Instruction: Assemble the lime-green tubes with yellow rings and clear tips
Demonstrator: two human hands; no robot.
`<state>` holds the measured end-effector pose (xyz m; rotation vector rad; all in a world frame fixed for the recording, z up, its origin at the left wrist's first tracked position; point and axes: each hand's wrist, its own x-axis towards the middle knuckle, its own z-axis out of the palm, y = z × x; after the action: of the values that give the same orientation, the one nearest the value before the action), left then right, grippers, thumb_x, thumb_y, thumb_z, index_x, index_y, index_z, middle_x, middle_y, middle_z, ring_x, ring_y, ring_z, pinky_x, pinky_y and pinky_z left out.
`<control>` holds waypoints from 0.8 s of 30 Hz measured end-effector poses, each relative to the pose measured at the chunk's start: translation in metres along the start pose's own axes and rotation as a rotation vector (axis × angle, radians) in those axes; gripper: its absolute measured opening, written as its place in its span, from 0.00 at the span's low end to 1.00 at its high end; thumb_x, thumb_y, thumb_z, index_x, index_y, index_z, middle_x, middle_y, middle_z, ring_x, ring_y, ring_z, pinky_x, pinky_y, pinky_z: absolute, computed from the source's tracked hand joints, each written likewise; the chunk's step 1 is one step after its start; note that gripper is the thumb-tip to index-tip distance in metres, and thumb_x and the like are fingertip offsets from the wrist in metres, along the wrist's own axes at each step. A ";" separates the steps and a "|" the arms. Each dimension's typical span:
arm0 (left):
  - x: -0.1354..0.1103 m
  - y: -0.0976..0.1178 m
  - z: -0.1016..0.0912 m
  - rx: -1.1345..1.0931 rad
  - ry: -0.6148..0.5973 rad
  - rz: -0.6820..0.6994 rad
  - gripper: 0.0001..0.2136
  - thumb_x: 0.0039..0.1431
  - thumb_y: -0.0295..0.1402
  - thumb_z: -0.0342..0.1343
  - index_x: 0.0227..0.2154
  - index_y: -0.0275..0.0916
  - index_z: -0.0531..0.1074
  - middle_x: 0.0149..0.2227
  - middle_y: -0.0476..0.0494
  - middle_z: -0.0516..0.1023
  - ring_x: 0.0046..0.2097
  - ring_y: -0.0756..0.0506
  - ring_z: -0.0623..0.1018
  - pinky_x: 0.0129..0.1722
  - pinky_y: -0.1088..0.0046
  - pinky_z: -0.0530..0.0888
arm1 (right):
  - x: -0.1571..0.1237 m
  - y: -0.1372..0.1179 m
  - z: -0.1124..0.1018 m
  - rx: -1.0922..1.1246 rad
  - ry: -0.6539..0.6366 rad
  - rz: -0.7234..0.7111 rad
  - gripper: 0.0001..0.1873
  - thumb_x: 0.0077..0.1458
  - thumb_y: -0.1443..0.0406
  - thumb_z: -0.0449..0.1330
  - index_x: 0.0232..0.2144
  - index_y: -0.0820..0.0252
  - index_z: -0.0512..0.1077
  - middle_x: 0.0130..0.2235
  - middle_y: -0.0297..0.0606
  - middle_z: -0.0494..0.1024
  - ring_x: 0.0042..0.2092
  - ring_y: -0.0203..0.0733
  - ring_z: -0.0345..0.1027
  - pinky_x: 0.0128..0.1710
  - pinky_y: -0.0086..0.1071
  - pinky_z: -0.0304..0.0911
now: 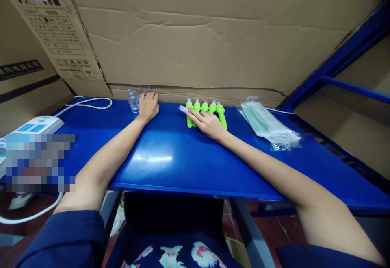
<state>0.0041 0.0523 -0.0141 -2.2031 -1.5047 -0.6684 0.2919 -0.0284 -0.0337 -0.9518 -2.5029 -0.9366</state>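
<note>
At the back of the blue table, my left hand [149,107] is bent round a small clear plastic cap [148,90] whose top shows past the fingers. Beside it stand several more clear caps, the nearest cap [134,104] upright. My right hand [210,124] holds another clear cap [183,108], tilted and sticking out to the left from the fingertips. Under and behind this hand is a row of several bright green bottles [222,115] with clear tips, partly hidden by the fingers.
A cardboard wall [213,48] closes off the back of the blue table [183,170]. On the right lies a clear bag of face masks [266,123]. A white power strip [39,126] with its cable sits on the left, near a blurred-out patch. A blue metal frame [329,60] rises at the right.
</note>
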 end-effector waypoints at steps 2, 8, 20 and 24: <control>-0.003 -0.005 0.003 0.068 -0.050 -0.064 0.20 0.62 0.26 0.44 0.54 0.25 0.69 0.54 0.24 0.75 0.57 0.30 0.73 0.63 0.49 0.57 | 0.000 0.000 0.000 0.000 -0.005 0.004 0.33 0.64 0.77 0.42 0.71 0.63 0.55 0.67 0.50 0.65 0.44 0.50 0.72 0.39 0.44 0.69; -0.005 0.004 0.006 0.093 -0.113 -0.144 0.19 0.62 0.28 0.44 0.50 0.25 0.73 0.53 0.23 0.75 0.56 0.28 0.73 0.63 0.46 0.55 | 0.000 -0.001 -0.003 0.045 -0.046 0.038 0.36 0.62 0.77 0.43 0.71 0.62 0.54 0.67 0.49 0.64 0.45 0.51 0.72 0.41 0.45 0.70; -0.009 0.010 -0.002 0.068 -0.116 -0.132 0.19 0.62 0.25 0.42 0.51 0.26 0.72 0.53 0.20 0.74 0.58 0.26 0.71 0.57 0.47 0.59 | 0.001 0.001 -0.004 -0.012 -0.055 0.019 0.33 0.62 0.77 0.43 0.68 0.66 0.60 0.69 0.47 0.62 0.44 0.48 0.72 0.40 0.41 0.69; -0.010 0.015 -0.001 0.088 -0.105 -0.082 0.19 0.64 0.24 0.40 0.51 0.28 0.72 0.52 0.21 0.75 0.56 0.28 0.73 0.55 0.49 0.61 | 0.001 0.002 -0.002 0.015 -0.038 0.014 0.35 0.61 0.78 0.44 0.69 0.64 0.58 0.69 0.49 0.62 0.44 0.47 0.72 0.41 0.42 0.69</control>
<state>0.0148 0.0396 -0.0200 -2.1502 -1.6515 -0.5073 0.2927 -0.0287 -0.0311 -0.9906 -2.5278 -0.9019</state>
